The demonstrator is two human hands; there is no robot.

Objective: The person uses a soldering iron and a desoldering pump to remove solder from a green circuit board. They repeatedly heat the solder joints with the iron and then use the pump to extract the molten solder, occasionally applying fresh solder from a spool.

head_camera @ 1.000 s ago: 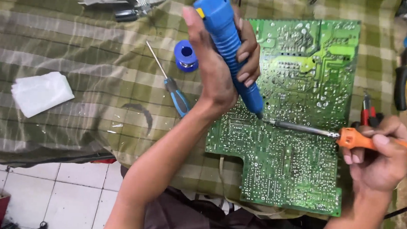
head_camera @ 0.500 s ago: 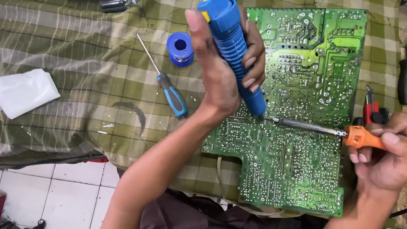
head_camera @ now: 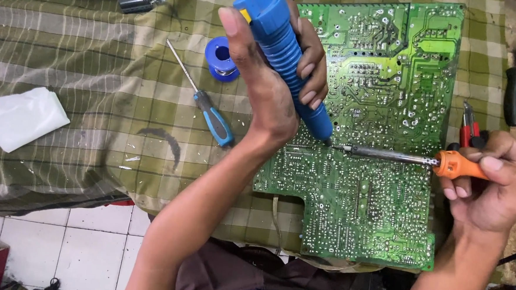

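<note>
While the left hand (head_camera: 273, 87) grips a blue desoldering pump (head_camera: 286, 52) upright, nozzle down on the green circuit board (head_camera: 372, 216), the right hand (head_camera: 491, 186) clasps an orange soldering iron (head_camera: 422, 160) lying level, tip touching that nozzle. The pump's top is cut off.

Your left hand (head_camera: 273, 87) is raised, fingers curled in a closed grip, forearm angling up from below. Your right hand (head_camera: 494, 187) is closed too, wrist bent inward.
</note>
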